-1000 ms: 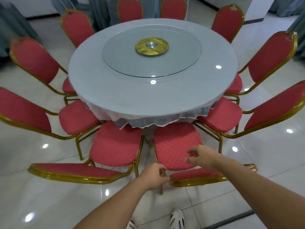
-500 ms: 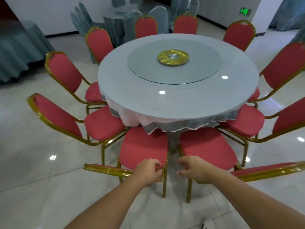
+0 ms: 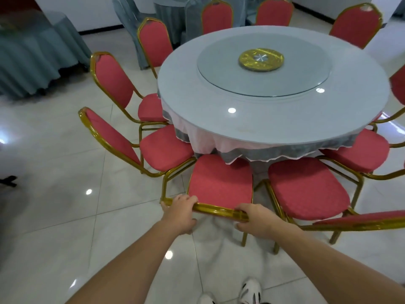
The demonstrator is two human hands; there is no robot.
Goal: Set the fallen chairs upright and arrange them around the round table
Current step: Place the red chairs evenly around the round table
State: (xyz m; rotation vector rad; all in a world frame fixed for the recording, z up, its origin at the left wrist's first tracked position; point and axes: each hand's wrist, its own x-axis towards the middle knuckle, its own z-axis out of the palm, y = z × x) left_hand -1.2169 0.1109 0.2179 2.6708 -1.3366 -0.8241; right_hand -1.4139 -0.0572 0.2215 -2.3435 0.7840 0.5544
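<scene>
Bare forearms, no sleeves; white sneakers (image 3: 251, 291) w/ dark markings at bottom edge.

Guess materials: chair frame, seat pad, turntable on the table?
Chair frame: likely metal tube with glossy gold finish; it shines and bends in thin curves. Seat pad: red woven fabric over padding, matte with a fine pattern, edges rounded. Turntable: looks like clear glass; the table shows through it and its rim catches light. Its gold hub looks metallic.
</scene>
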